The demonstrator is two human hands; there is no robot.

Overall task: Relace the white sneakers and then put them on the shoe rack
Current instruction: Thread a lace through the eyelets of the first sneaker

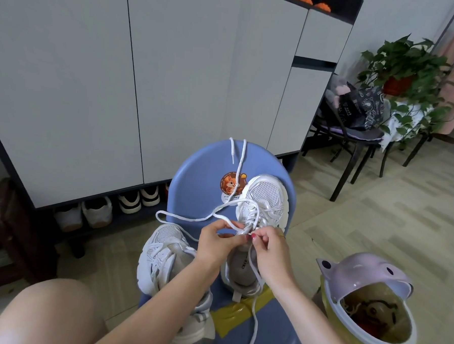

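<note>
Fingers first: left hand [218, 241] pinches the white lace [192, 218] betw thumb & forefinger, right hand [268, 242] pinches it too, just above the upper eyelets of the right sneaker [260, 213]. Both sets of fingers are curled tight on the lace, hands nearly touching.

Progress, my read: the right sneaker is mid-lacing. Lower eyelets look crossed, top ones still open, w/ one long loop out to the left and a loose end hanging down toward the cam. The left sneaker [161, 255] looks fully laced. A spare lace [238, 156] drapes over the blue chair [202, 175] back. Racking not yet done.

Both sneakers sit on the chair seat. Shoe cabinet [93, 86] behind, other shoes on its bottom shelf. Pink-lidded bin [366, 297] at right, potted plant [407, 68] far right, wood-look floor.
</note>
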